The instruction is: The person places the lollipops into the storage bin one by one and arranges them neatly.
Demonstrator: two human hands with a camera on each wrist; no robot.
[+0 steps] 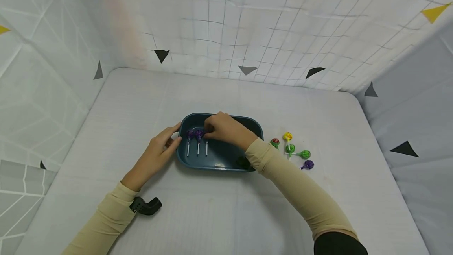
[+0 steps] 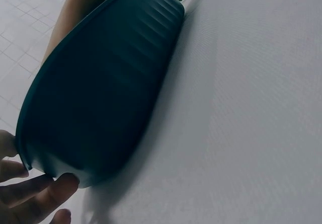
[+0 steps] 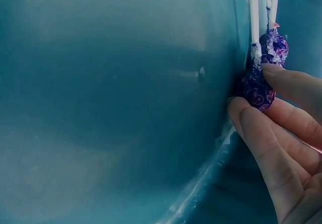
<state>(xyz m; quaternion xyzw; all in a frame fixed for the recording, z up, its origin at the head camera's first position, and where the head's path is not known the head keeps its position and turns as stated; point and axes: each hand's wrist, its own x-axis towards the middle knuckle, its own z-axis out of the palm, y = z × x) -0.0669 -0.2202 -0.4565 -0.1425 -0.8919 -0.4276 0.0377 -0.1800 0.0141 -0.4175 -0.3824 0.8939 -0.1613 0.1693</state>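
A dark teal tray (image 1: pixel 216 167) lies on the white-covered table. My right hand (image 1: pixel 228 129) reaches into it and pinches a purple-wrapped lollipop (image 3: pixel 256 90) by its head, between thumb and fingers. In the head view the hand hides that head, while its white stick points toward me. Just left of it, two more purple lollipops (image 1: pixel 194 134) lie side by side, sticks the same way. My left hand (image 1: pixel 155 152) touches the tray's left end with spread fingers and thumb, seen low in the left wrist view against the outer wall (image 2: pixel 110 78).
Right of the tray lie loose lollipops: a yellow one (image 1: pixel 288 136), a red-and-green one (image 1: pixel 274 142), two green ones (image 1: pixel 304 154) and a purple one (image 1: pixel 309 164). Something dark green (image 1: pixel 243 162) sits in the tray's front right corner. White patterned curtains (image 1: pixel 247 30) surround the table.
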